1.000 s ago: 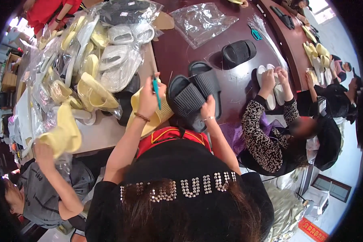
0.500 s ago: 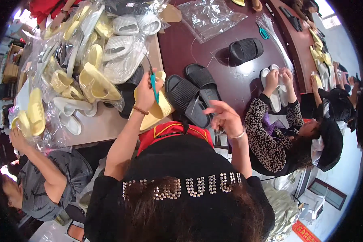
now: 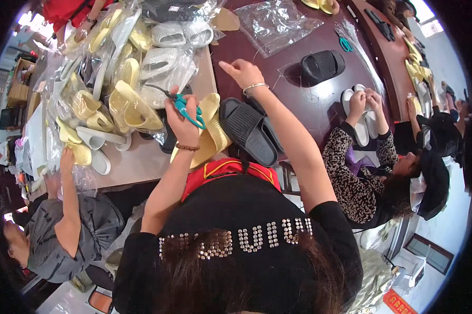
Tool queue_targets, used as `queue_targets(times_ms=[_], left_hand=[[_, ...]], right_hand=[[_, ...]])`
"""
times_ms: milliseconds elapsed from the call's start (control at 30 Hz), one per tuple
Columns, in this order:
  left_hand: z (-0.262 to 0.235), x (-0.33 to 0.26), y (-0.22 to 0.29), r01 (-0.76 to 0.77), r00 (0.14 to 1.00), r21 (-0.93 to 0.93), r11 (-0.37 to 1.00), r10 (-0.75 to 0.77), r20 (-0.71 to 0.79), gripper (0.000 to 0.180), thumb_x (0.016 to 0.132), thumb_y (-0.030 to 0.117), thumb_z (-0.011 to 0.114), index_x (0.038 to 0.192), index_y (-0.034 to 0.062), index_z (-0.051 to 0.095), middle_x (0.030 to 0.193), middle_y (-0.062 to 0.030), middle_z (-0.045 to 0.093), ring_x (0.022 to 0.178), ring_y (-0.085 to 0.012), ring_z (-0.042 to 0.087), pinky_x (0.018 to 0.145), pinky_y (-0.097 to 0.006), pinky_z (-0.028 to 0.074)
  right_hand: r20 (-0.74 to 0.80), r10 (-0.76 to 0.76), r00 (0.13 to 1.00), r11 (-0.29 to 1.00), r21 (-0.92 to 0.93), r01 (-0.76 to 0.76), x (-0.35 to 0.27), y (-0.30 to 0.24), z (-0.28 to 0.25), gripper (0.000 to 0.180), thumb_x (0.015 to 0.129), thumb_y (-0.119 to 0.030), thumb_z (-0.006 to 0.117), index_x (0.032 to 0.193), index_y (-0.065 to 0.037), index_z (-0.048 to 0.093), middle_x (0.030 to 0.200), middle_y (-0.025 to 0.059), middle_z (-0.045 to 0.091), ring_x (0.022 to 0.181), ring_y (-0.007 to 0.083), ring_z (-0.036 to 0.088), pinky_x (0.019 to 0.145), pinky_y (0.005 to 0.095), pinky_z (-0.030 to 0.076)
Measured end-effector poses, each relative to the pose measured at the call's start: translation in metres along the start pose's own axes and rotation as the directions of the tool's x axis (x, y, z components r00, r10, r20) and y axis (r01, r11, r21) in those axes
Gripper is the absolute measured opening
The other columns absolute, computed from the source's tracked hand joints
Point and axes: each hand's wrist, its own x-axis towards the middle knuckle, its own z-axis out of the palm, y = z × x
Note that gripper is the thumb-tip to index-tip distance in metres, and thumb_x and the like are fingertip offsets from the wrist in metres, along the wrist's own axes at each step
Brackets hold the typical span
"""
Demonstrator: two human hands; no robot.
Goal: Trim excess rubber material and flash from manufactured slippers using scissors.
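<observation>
My left hand (image 3: pixel 183 123) is closed around teal-handled scissors (image 3: pixel 190 111), their dark blades pointing up and left toward the bagged slippers. Under and beside that hand lie yellow slippers (image 3: pixel 211 131) at the table's near edge, partly hidden by it. My right hand (image 3: pixel 245 74) is stretched out over the table, fingers apart, and I see nothing in it. Below that forearm rest ribbed black slippers (image 3: pixel 245 125), partly covered by the arm. Another black slipper (image 3: pixel 322 67) stands alone farther right.
Bagged yellow and white slippers (image 3: pixel 134 112) are heaped on the left. A clear plastic bag (image 3: pixel 278 26), a second pair of teal scissors (image 3: pixel 345 44) and white strands (image 3: pixel 359 49) lie at the back. Co-workers handle slippers on both sides, one with a white pair (image 3: pixel 360 131).
My right hand has swung up and left across the black slippers. My left hand has turned the scissors, blades now leftward. The left co-worker's hand has moved right with a yellow slipper.
</observation>
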Motion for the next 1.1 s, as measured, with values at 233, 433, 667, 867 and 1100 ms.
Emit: queue_targets(times_ms=[233, 433, 667, 867, 1100], left_hand=[[0.013, -0.003, -0.001, -0.059, 0.958, 0.355, 0.933, -0.046, 0.282, 0.035, 0.078, 0.006, 0.052, 0.112, 0.0045, 0.041, 0.081, -0.0072, 0.056, 0.067, -0.0141, 0.055, 0.059, -0.026, 0.044], [0.041, 0.038, -0.079, -0.541, 0.73, 0.75, 0.38, -0.231, 0.644, 0.034, 0.075, 0.013, 0.051, 0.108, 0.0101, 0.046, 0.09, -0.0173, 0.058, 0.081, -0.0312, 0.056, 0.066, -0.041, 0.044], [0.05, 0.066, -0.124, -0.473, 0.489, 0.797, 0.375, -0.641, 0.592, 0.036, 0.07, 0.014, 0.058, 0.105, 0.0103, 0.049, 0.089, -0.0147, 0.058, 0.084, -0.0292, 0.056, 0.071, -0.037, 0.044], [0.018, 0.083, -0.077, 0.204, 0.467, 0.497, 0.844, -0.53, 0.708, 0.046, 0.065, 0.006, 0.065, 0.107, 0.0012, 0.047, 0.088, -0.0019, 0.053, 0.081, -0.0111, 0.05, 0.07, -0.024, 0.042], [-0.031, 0.089, -0.017, 0.515, 0.601, 0.295, 0.805, -0.585, 0.546, 0.036, 0.068, -0.002, 0.058, 0.102, 0.0015, 0.047, 0.081, -0.0003, 0.05, 0.069, -0.0082, 0.048, 0.066, -0.02, 0.041]], right_hand=[[0.276, 0.267, 0.923, 0.603, 0.7, -0.383, -0.002, 0.033, -0.013, 0.044, 0.077, -0.03, 0.058, 0.113, -0.006, 0.048, 0.086, 0.0105, 0.059, 0.078, 0.0182, 0.057, 0.067, 0.0283, 0.046], [0.038, 0.267, 0.963, 0.959, 0.086, -0.269, -0.079, 0.196, -0.016, 0.043, 0.066, -0.014, 0.055, 0.108, -0.002, 0.051, 0.096, 0.0182, 0.059, 0.091, 0.0322, 0.055, 0.079, 0.0352, 0.043], [-0.07, 0.506, 0.86, 0.836, -0.205, -0.509, -0.115, 0.183, -0.012, 0.043, 0.064, -0.004, 0.058, 0.106, 0.0, 0.05, 0.096, 0.0143, 0.056, 0.089, 0.0232, 0.055, 0.079, 0.0294, 0.043], [0.026, 0.7, 0.714, 0.389, 0.824, -0.412, -0.13, 0.203, -0.053, 0.042, 0.065, 0.002, 0.056, 0.105, -0.005, 0.047, 0.098, 0.0101, 0.055, 0.085, 0.021, 0.055, 0.074, 0.0302, 0.045], [-0.107, 0.621, 0.777, 0.187, 0.982, -0.015, -0.136, 0.174, -0.055, 0.047, 0.064, 0.011, 0.05, 0.108, -0.006, 0.044, 0.098, 0.0081, 0.055, 0.085, 0.0201, 0.055, 0.077, 0.0289, 0.044]])
